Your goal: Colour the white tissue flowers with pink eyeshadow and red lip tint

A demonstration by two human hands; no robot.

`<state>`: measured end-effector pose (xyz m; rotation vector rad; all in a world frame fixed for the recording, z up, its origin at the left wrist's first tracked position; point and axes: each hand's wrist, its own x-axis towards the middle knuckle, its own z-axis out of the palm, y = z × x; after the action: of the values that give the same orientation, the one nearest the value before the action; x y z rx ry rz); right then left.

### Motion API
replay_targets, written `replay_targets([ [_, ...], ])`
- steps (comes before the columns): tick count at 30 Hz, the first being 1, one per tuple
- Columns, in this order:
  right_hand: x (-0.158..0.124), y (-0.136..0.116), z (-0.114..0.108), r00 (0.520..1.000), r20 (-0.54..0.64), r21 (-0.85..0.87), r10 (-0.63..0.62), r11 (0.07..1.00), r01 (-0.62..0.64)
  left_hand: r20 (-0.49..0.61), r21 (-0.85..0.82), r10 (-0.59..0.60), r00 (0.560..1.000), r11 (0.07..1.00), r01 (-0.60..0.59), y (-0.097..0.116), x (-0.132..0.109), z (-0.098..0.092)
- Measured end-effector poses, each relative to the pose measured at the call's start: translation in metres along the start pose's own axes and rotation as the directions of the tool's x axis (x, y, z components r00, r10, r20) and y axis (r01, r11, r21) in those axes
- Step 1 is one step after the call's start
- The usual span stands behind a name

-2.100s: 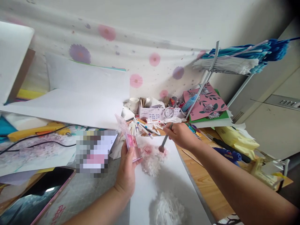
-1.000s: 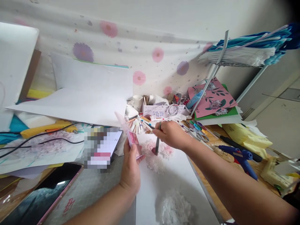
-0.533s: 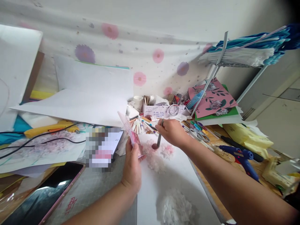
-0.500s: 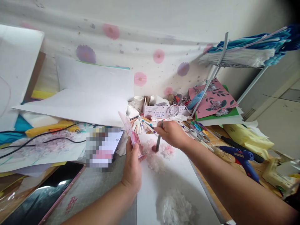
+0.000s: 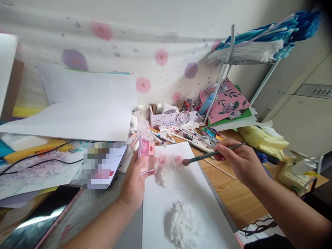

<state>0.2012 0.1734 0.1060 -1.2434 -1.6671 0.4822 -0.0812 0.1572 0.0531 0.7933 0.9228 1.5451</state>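
Observation:
My left hand (image 5: 133, 181) is closed around a small makeup palette (image 5: 146, 154), its clear lid raised and its pink and brown pans facing me. Between the fingers of my right hand (image 5: 234, 157) is a makeup brush (image 5: 204, 156), held nearly level with its soft tip pointing left. That tip hovers at the right edge of a fluffy flower cluster (image 5: 166, 173), white with pink patches at the top; whether they touch I cannot tell. A second, all-white ruffled cluster (image 5: 183, 223) sits nearer me. Both lie on a white sheet (image 5: 153, 221).
Left of the sheet are a phone with a lit screen (image 5: 114, 169) and a dark tablet (image 5: 44, 218). Several pens (image 5: 190, 135) and a box with handwriting (image 5: 168, 120) stand behind. On the right are a yellow package (image 5: 261, 138) and a rack of pipe cleaners (image 5: 256, 48).
The brush has swung from upright over the cluster to nearly level, and my right hand has moved right. The palette now faces me more squarely. The whole view has shifted.

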Motion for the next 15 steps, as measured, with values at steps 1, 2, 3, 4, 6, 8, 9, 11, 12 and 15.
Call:
replay_targets([
  [1,-0.007,0.007,-0.006,1.0,-0.018,-0.011,0.002,1.0,-0.002,0.008,0.009,-0.023,1.0,1.0,0.022,0.003,0.001,0.0],
  [2,-0.011,0.012,-0.009,1.0,-0.031,-0.025,0.002,1.0,-0.002,0.014,0.019,-0.045,0.999,0.999,0.045,0.005,0.001,0.0],
  [3,-0.013,0.016,-0.01,0.999,-0.037,-0.036,-0.001,0.999,-0.001,0.017,0.026,-0.068,0.998,0.997,0.068,0.008,0.002,0.0],
  [4,-0.014,0.018,-0.009,0.999,-0.031,-0.045,-0.006,0.999,0.005,0.016,0.028,-0.085,0.996,0.996,0.084,0.011,0.003,0.0],
  [6,-0.009,0.018,-0.002,0.999,0.032,-0.065,-0.027,0.997,0.029,0.007,0.024,-0.091,0.996,0.996,0.091,0.015,0.003,-0.001],
  [8,-0.003,0.013,0.007,0.992,0.108,-0.103,-0.061,0.992,0.072,-0.003,0.017,-0.081,0.997,0.997,0.081,0.017,0.003,-0.002],
  [9,-0.001,0.009,0.012,0.988,0.132,-0.126,-0.077,0.988,0.094,0.001,0.018,-0.081,0.997,0.997,0.081,0.018,0.002,-0.003],
  [11,0.001,0.003,0.016,0.988,0.114,-0.128,-0.103,0.985,0.117,0.03,0.029,-0.105,0.994,0.994,0.105,0.019,0.001,-0.003],
  [12,0.001,0.001,0.016,0.99,0.083,-0.094,-0.114,0.988,0.122,0.052,0.037,-0.126,0.991,0.992,0.124,0.02,0.001,-0.002],
  [15,-0.001,-0.001,0.011,0.991,-0.016,0.127,-0.132,0.983,0.133,0.078,0.049,-0.167,0.983,0.985,0.164,0.025,0.005,0.007],
])
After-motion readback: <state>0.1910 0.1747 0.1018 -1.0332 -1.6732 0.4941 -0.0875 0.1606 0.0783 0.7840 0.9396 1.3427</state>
